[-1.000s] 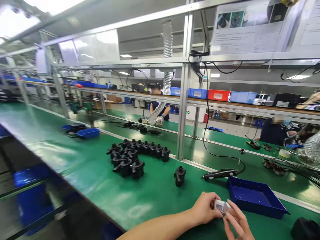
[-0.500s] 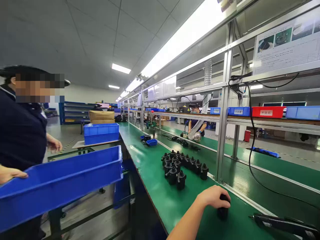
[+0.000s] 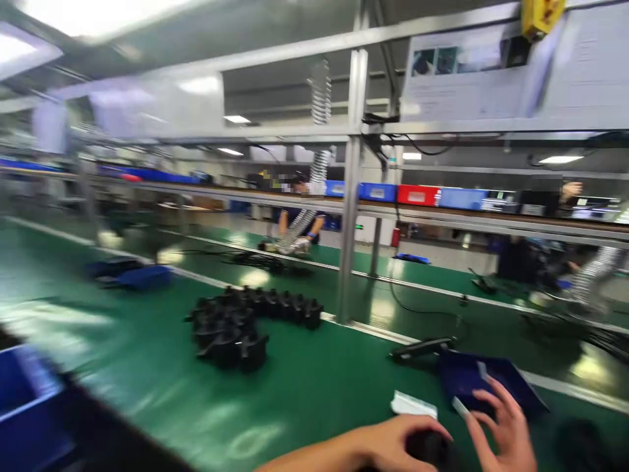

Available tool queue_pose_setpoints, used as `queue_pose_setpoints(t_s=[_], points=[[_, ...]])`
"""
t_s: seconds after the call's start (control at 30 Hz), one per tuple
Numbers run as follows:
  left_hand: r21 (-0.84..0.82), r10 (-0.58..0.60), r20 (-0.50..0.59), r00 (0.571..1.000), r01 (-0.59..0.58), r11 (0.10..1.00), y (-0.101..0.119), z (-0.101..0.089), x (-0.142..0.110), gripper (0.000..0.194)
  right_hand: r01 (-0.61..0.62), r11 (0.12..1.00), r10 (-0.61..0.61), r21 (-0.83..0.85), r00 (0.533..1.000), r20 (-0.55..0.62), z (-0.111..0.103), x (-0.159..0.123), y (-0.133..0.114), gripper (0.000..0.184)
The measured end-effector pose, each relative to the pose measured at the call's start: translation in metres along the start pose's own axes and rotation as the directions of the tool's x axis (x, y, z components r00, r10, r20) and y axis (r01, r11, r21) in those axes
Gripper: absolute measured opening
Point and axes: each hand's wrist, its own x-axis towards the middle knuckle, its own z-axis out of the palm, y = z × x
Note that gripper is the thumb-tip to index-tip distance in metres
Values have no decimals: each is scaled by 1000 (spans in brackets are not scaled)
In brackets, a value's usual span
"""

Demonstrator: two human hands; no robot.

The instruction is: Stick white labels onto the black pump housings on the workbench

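My left hand (image 3: pixel 393 440), low in the view, has its fingers curled round a black cylindrical part (image 3: pixel 435 449), which is partly hidden by the hand and blurred. Just right of it, my right hand (image 3: pixel 504 426) has its fingers spread, with whitish coverings or bits at two fingertips. Behind that hand lies a dark blue tray (image 3: pixel 491 373) on the green bench. A small white piece (image 3: pixel 413 404) rests beyond my left hand. Further left stands a cluster of similar black parts (image 3: pixel 226 331), upright and close together.
A black pen-shaped tool (image 3: pixel 422 349) lies beside the tray. A metal post (image 3: pixel 348 216) and shelf with blue bins and a red bin (image 3: pixel 417 195) rise behind. A blue crate (image 3: pixel 29 400) is at lower left. A person (image 3: pixel 304 223) works across the bench.
The view has swung right and is blurred. My left hand still holds the black part. My right hand and the blue tray have come into view; the nearby co-worker has left it.
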Motion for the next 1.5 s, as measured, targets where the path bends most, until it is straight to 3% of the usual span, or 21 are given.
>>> queue_pose_setpoints(t_s=[0.07, 0.13, 0.27, 0.47, 0.67, 0.97, 1.5], points=[[-184, 63, 113, 992, -42, 982, 6, 2, -6, 119, -111, 992, 108, 54, 993, 52, -11, 1, -5, 66], [-262, 91, 111, 990, -59, 963, 7, 3, -9, 126, -121, 986, 115, 112, 992, 55, -14, 5, -8, 62], [-222, -64, 59, 996, 75, 972, 3, 13, -8, 95, -150, 966, 138, 210, 988, 70, -13, 10, -13, 60], [-494, -129, -78, 989, 74, 866, -11, 1, 8, 87, -240, 913, 184, 329, 964, 192, -10, 1, -20, 65], [-694, -254, 5, 967, 186, 695, -9, -13, 14, 80, -339, 865, 198, 370, 908, 370, 5, -13, -9, 73], [-771, -270, 9, 963, 179, 612, -8, -15, 15, 76, -399, 845, 229, 355, 872, 434, 13, -21, -11, 77], [-788, -281, 12, 960, 182, 589, -7, -16, 16, 75, -383, 904, 277, 190, 863, 422, 14, -26, -13, 76]])
